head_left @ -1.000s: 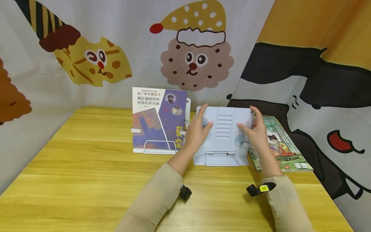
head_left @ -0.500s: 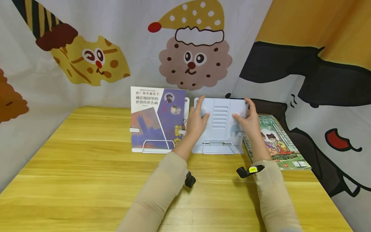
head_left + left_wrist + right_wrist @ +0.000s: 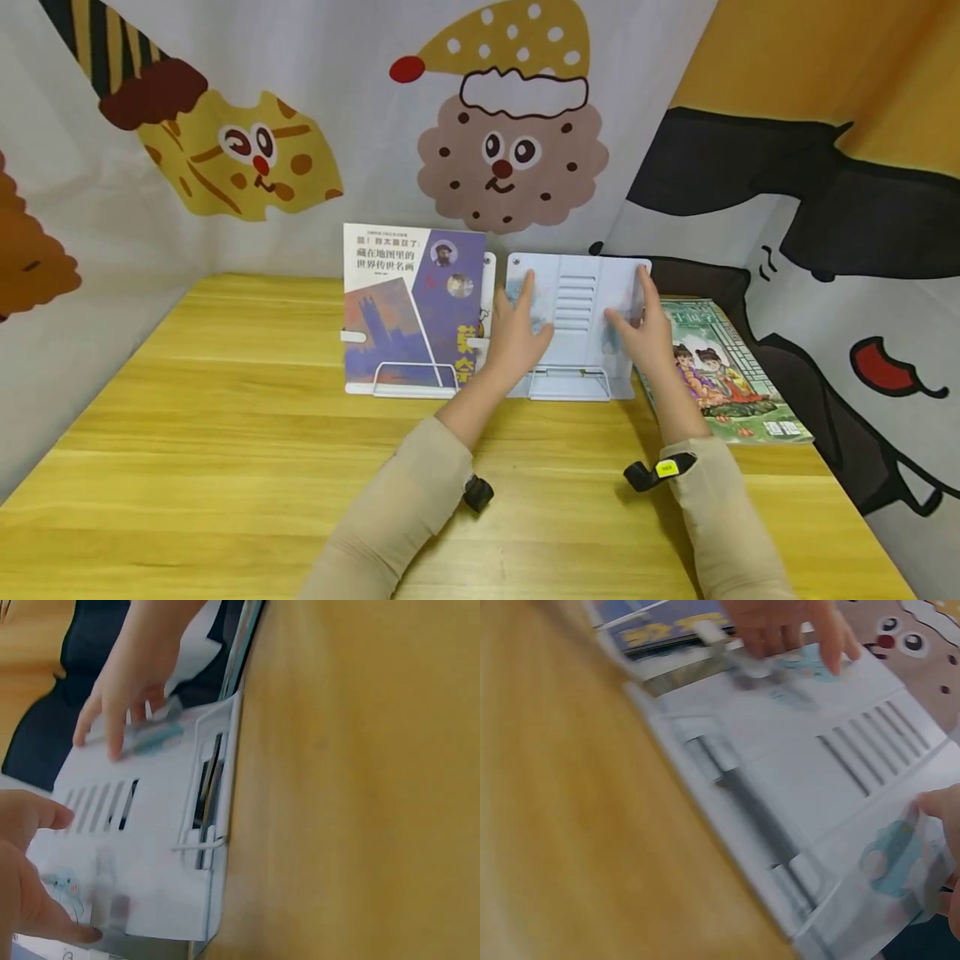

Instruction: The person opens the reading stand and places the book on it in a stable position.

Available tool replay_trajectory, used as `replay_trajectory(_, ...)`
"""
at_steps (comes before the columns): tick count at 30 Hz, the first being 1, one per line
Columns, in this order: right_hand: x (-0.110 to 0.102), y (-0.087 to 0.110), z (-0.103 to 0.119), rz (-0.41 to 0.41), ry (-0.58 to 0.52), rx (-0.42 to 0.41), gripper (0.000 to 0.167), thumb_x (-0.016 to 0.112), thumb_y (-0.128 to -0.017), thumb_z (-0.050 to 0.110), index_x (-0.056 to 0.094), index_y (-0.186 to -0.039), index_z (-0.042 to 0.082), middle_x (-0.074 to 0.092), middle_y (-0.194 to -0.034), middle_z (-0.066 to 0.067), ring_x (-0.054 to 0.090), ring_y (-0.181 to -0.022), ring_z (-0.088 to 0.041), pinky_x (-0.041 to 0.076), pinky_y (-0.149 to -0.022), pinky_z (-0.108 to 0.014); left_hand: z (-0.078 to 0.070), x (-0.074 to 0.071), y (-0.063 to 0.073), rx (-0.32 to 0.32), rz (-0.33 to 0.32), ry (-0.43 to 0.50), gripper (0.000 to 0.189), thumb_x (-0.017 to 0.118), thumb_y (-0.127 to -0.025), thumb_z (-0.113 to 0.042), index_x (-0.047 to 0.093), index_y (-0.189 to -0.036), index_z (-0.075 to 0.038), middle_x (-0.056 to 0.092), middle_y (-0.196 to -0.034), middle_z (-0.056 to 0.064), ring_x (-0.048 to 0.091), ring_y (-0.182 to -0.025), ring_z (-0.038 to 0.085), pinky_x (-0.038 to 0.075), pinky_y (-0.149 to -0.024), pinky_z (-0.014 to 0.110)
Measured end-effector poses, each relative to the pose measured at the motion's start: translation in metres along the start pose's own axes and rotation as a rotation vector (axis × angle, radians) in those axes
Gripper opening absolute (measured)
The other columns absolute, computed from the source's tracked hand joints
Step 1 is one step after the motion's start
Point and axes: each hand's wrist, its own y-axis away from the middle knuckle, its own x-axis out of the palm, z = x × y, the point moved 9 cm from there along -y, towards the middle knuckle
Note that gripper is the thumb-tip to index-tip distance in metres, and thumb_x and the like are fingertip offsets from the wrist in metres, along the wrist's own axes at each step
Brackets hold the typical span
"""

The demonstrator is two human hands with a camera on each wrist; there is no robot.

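Observation:
A white book stand [image 3: 577, 333] with slots and a wire page holder stands upright on the table. My left hand [image 3: 517, 333] lies at its left side, index finger and thumb spread over the panel. At the right edge, my right hand [image 3: 647, 329] has its thumb and index finger apart on the front. In the left wrist view, the right hand's fingers [image 3: 115, 739] lie loosely over the panel by a side clip. The left hand's fingers [image 3: 829, 637] show near the other clip in the right wrist view, which is blurred. Both hands' contact with the stand is partly hidden.
Left of the white stand, a purple-and-white book [image 3: 408, 308] rests on another stand, held by white clips and a wire. A green illustrated book [image 3: 738, 387] lies on the right of the wooden table [image 3: 225, 467]. A printed curtain [image 3: 360, 50] hangs behind.
The white stand has moved back, level with the stand beside it. My left index finger has come off its top edge onto the front, and the right index finger has slid down slightly.

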Motion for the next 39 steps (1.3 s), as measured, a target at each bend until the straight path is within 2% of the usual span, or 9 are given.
replay_trajectory(6,0.0,0.02,0.002,-0.02,0.027,-0.07,0.069,0.062,-0.095,0.022,0.025,-0.153,0.021,0.026,-0.155,-0.006,0.026,-0.138,-0.033,0.029,-0.106,-0.053,-0.001,0.006,0.028,-0.042,0.072,-0.082,0.086,0.069,-0.084,-0.026,0.02,-0.154,-0.017,-0.003,-0.152,0.033,0.005,-0.14,0.045,0.023,-0.108,0.054)
replay_trajectory(10,-0.006,0.038,0.003,-0.055,0.041,-0.096,0.063,0.062,-0.094,0.018,0.034,-0.15,0.017,0.032,-0.152,-0.008,0.032,-0.134,-0.036,0.028,-0.107,-0.053,-0.01,0.01,0.044,-0.02,0.077,-0.081,0.082,0.07,-0.083,-0.027,0.027,-0.152,-0.012,-0.001,-0.154,0.028,0.004,-0.141,0.041,0.017,-0.11,0.053)
replay_trajectory(14,-0.015,0.054,0.002,-0.065,0.046,-0.138,0.058,0.063,-0.093,0.013,0.041,-0.146,0.011,0.037,-0.149,-0.013,0.033,-0.134,-0.035,0.026,-0.108,-0.052,-0.027,0.02,0.058,0.082,0.091,0.025,0.074,0.07,-0.083,-0.022,0.037,-0.147,-0.008,0.017,-0.154,0.022,0.014,-0.142,0.035,0.019,-0.11,0.05)
replay_trajectory(17,-0.022,0.067,-0.002,-0.046,0.065,-0.149,0.054,0.063,-0.093,0.014,0.044,-0.144,0.011,0.039,-0.146,-0.016,0.033,-0.134,-0.036,0.026,-0.106,-0.058,-0.038,0.034,0.068,0.146,0.154,0.13,0.065,0.069,-0.084,-0.017,0.043,-0.143,-0.007,0.034,-0.149,0.016,0.028,-0.138,0.029,0.027,-0.109,0.044)
replay_trajectory(20,-0.03,0.079,-0.011,-0.031,0.102,-0.143,0.051,0.062,-0.095,0.017,0.046,-0.143,0.013,0.041,-0.144,-0.018,0.036,-0.13,-0.04,0.031,-0.097,-0.065,-0.044,0.05,0.076,0.164,0.225,0.192,0.059,0.069,-0.085,-0.014,0.047,-0.14,-0.008,0.046,-0.141,0.009,0.04,-0.13,0.021,0.032,-0.106,0.036)
replay_trajectory(25,-0.051,0.09,-0.029,-0.05,0.121,-0.102,0.044,0.061,-0.095,0.016,0.051,-0.138,0.01,0.047,-0.139,-0.016,0.041,-0.126,-0.038,0.038,-0.094,-0.06,-0.045,0.074,0.086,0.123,0.303,0.247,0.055,0.068,-0.085,-0.011,0.051,-0.137,-0.009,0.053,-0.135,0.001,0.046,-0.125,0.015,0.034,-0.104,0.028)
replay_trajectory(27,-0.06,0.093,-0.037,-0.07,0.133,-0.073,0.042,0.061,-0.095,0.017,0.054,-0.136,0.009,0.05,-0.135,-0.015,0.043,-0.124,-0.035,0.04,-0.099,-0.046,-0.044,0.083,0.089,0.102,0.315,0.268,0.053,0.068,-0.085,-0.012,0.053,-0.136,-0.009,0.055,-0.133,0.0,0.048,-0.122,0.013,0.036,-0.102,0.026)
replay_trajectory(30,-0.074,0.094,-0.047,-0.083,0.164,-0.039,0.042,0.061,-0.096,0.018,0.053,-0.135,0.007,0.051,-0.133,-0.018,0.045,-0.121,-0.037,0.038,-0.101,-0.038,-0.044,0.094,0.091,0.068,0.325,0.301,0.05,0.067,-0.086,-0.013,0.054,-0.134,-0.009,0.057,-0.129,0.001,0.052,-0.118,0.014,0.039,-0.098,0.024)
replay_trajectory(39,-0.111,0.089,-0.083,-0.052,0.198,0.093,0.049,0.053,-0.099,0.026,0.044,-0.142,0.004,0.045,-0.135,-0.031,0.037,-0.123,-0.052,0.027,-0.1,-0.064,-0.041,0.121,0.096,-0.037,0.309,0.354,0.049,0.07,-0.085,-0.019,0.057,-0.132,-0.014,0.062,-0.121,-0.001,0.056,-0.111,0.012,0.042,-0.093,0.024)
